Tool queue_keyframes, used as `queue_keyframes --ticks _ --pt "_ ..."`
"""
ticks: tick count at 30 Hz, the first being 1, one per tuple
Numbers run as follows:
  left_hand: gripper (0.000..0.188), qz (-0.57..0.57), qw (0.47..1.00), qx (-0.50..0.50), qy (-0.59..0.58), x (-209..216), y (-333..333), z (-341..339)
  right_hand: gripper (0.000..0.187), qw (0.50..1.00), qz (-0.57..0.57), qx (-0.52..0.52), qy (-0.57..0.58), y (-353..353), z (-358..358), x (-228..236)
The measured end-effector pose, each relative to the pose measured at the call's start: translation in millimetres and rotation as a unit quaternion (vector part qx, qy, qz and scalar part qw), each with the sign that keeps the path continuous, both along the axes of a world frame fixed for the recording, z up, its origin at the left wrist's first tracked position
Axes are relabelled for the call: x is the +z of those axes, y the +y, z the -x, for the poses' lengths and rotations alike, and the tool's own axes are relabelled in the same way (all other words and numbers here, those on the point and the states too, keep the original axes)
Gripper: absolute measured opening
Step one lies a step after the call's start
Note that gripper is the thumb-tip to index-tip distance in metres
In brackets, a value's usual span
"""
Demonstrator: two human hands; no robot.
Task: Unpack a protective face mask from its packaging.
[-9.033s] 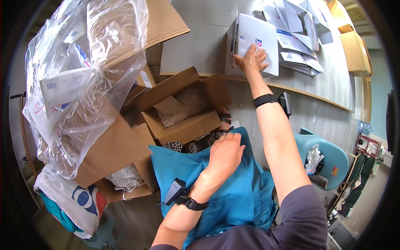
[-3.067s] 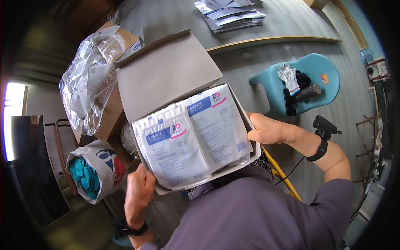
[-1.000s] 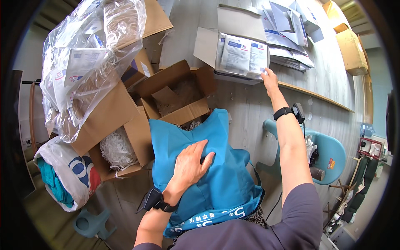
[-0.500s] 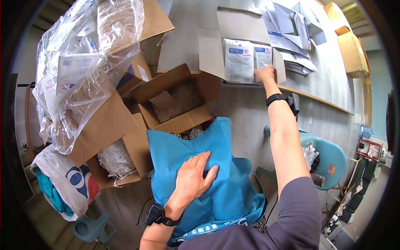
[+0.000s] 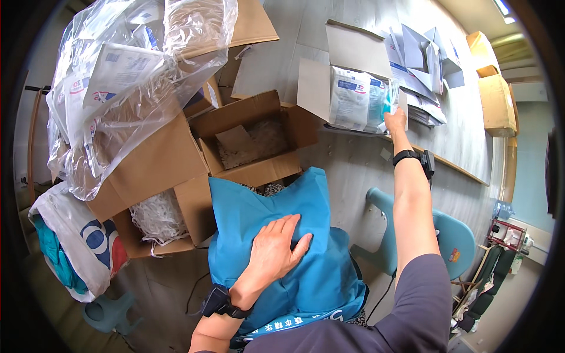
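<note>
My left hand [image 5: 275, 249] lies flat, fingers stretched out, on the blue cloth bag [image 5: 306, 206] spread over my lap. At the far right, my right hand [image 5: 396, 120] reaches to an opened white carton [image 5: 313, 88] on the table. Its fingers are closed on the edge of a clear plastic packet [image 5: 379, 105] with white and teal parts, at the carton's right side. Beside that packet, another plastic packet [image 5: 349, 100] with a blue and white label fills the carton's left part. My fingertips are partly hidden by the packet's edge.
Brown cardboard boxes [image 5: 250, 129] with shredded paper [image 5: 158, 219] stand at left, under a big clear plastic bag [image 5: 135, 88] of packets. Flattened white cartons [image 5: 421, 70] lie on the table [image 5: 471, 123] beyond my right hand. A blue chair [image 5: 453, 241] is below my right arm.
My right hand has shifted right and slightly down, and the packet in it now tilts, showing a teal side. My left hand stays on the bag. The view has turned a little.
</note>
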State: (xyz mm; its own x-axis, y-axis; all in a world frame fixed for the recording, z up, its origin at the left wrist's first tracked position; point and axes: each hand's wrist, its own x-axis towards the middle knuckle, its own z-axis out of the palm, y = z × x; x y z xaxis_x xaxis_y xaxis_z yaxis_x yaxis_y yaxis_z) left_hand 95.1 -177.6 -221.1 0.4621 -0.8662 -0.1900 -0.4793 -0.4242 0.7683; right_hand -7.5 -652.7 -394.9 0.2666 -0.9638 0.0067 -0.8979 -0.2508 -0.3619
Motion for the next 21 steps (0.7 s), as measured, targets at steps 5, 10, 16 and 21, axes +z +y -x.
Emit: queue_keyframes --ticks 5,10,16,21 --pt "0.043 0.015 1.0 0.002 0.007 3.1 0.0 3.3 0.033 0.993 0.086 -0.026 -0.074 10.9 14.2 36.5" --pt "0.042 0.061 0.998 0.011 0.002 -2.9 1.6 12.6 0.024 0.934 0.07 -0.046 -0.348 35.3 35.1 91.6" --pt "0.044 0.166 0.95 0.115 0.237 -12.8 15.6 12.2 0.04 0.688 -0.471 0.047 -0.55 228.8 48.5 233.9" --pt "0.052 0.257 0.742 0.09 0.613 -7.6 48.8 12.4 0.049 0.752 -0.553 0.13 -0.334 357.0 120.0 211.0"
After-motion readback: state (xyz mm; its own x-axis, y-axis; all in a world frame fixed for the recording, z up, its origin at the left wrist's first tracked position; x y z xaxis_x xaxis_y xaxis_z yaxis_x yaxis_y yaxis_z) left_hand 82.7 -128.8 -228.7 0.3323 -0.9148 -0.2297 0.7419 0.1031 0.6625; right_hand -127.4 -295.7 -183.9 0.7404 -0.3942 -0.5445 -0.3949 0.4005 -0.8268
